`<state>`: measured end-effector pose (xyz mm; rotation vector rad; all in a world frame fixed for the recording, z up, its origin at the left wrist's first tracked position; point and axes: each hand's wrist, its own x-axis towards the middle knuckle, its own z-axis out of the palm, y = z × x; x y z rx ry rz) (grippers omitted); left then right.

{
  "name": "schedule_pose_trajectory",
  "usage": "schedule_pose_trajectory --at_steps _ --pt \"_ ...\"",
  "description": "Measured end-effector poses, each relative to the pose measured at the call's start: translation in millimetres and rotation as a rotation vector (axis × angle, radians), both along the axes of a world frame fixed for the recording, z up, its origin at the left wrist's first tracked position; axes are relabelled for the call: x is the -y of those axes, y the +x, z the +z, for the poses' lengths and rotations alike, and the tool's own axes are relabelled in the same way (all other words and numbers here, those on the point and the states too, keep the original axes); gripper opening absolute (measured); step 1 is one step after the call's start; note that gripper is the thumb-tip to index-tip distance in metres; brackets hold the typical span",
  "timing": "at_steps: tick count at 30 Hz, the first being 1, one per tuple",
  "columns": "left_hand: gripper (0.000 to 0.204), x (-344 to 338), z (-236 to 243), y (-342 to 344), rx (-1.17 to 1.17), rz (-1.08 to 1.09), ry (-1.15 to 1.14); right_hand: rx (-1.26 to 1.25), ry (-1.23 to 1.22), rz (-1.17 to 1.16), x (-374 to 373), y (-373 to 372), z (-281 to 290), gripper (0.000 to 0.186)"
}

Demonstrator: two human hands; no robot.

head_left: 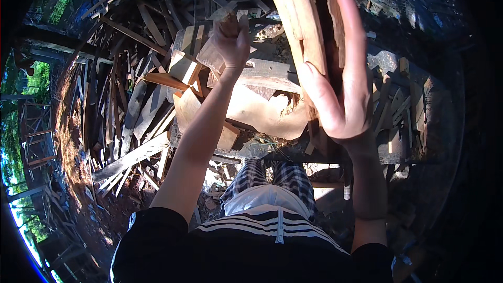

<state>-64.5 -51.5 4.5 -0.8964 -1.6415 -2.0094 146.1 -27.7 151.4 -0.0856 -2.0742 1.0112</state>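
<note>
My right hand (346, 94) is raised close to the camera, gripping a long, thick piece of split wood (293, 10). The thumb presses on its near face and the fingers lie along its right side. A dark, rough crack runs down this wood, and its upper end leaves the picture. Further off to the left, my left hand (233, 47) is closed around a smaller wood piece (225, 20), whose end shows above the fingers. Below both hands, a worktable (246, 150) bears pale wood blocks (184, 68) and a broad light board (262, 107) in bright sun.
Long scrap slats (139, 99) lie heaped on the ground left of the table and behind it. More wood offcuts (398, 107) stand at the table's right side, partly in shadow. A pale plank (133, 156) slants toward the table's left edge.
</note>
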Motion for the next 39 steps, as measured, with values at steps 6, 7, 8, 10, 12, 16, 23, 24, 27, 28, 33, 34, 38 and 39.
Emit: schedule_pose_trajectory --at_steps 6,7,8,10,12,16,23,24,27,28,33,34,38,39 --pt "0.044 -9 -31 -4 -0.026 -0.130 -0.112 0.488 0.214 -0.107 -5 2 -22 0.078" --pt "0.035 -10 -33 -6 0.142 -0.187 -0.012 0.485 0.224 -0.108 -7 -1 -16 0.078" --pt "0.030 -5 -31 -8 0.345 -0.352 0.105 0.440 0.154 -0.096 -2 -2 -3 0.077" --pt "0.022 -10 -27 -17 0.580 -0.536 0.315 0.316 -0.035 -0.017 6 -4 22 0.069" --pt "0.027 -3 -37 -24 0.057 -0.114 -0.123 0.346 0.005 -0.009 12 -6 26 0.071" --pt "0.043 -4 -35 -6 0.120 -0.214 -0.070 0.918 -0.059 -0.017 -6 -11 6 0.074" --pt "0.030 -13 -12 -16 0.144 -0.165 -0.103 0.423 -0.067 -0.208 -2 21 -96 0.078" --pt "0.029 -18 -9 -17 0.164 -0.215 -0.077 0.561 -0.252 -0.185 -1 32 -107 0.079" --pt "0.025 -23 -15 -40 0.227 -0.305 -0.039 0.763 -0.508 -0.143 13 48 -149 0.081" --pt "0.024 -24 -20 -46 0.263 -0.363 -0.035 0.860 -0.361 -0.218 17 54 -158 0.081" --pt "0.023 -19 -3 -44 0.552 -0.531 -0.023 1.043 -0.103 -0.291 20 63 -168 0.082" --pt "0.023 -17 -3 -51 0.612 -0.617 -0.056 1.053 -0.093 -0.289 20 62 -167 0.081" --pt "0.024 -21 -3 -66 0.726 -0.829 -0.199 1.034 -0.088 -0.294 23 59 -164 0.082" --pt "0.024 -22 -2 -68 0.760 -0.908 -0.271 1.031 -0.081 -0.287 24 59 -165 0.082"
